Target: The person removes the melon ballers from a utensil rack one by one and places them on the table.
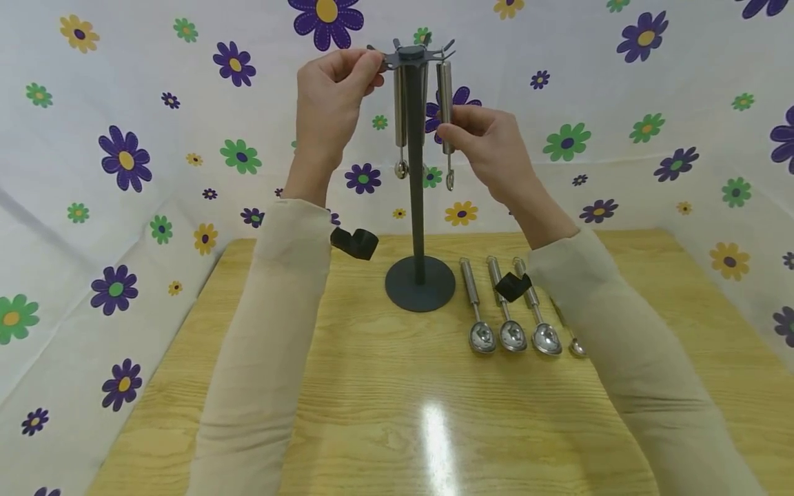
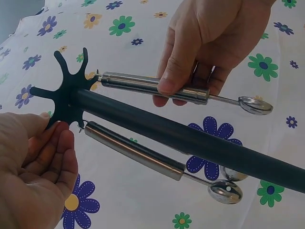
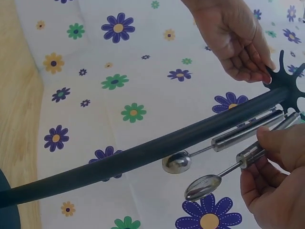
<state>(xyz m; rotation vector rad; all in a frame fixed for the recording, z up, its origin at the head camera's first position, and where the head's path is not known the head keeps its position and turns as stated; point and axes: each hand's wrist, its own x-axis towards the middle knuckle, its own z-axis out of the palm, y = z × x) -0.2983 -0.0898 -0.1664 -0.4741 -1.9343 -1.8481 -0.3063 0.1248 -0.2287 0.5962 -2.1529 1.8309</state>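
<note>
1. Oval-bowled scoop [image 1: 444,89], metal, is upright, bowl down, its upper end at a prong of the dark rack [image 1: 417,172].
2. Right hand [image 1: 490,145]: thumb and fingers together, pinching the scoop's handle.
3. Left hand [image 1: 335,96]: thumb and forefinger clamped on the rack's top edge.
4. Another scoop [image 1: 400,103] hangs near the post.

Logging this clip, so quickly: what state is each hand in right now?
Left hand: closed, pinching the stand's top.
Right hand: closed, holding a metal scoop's handle.
</note>
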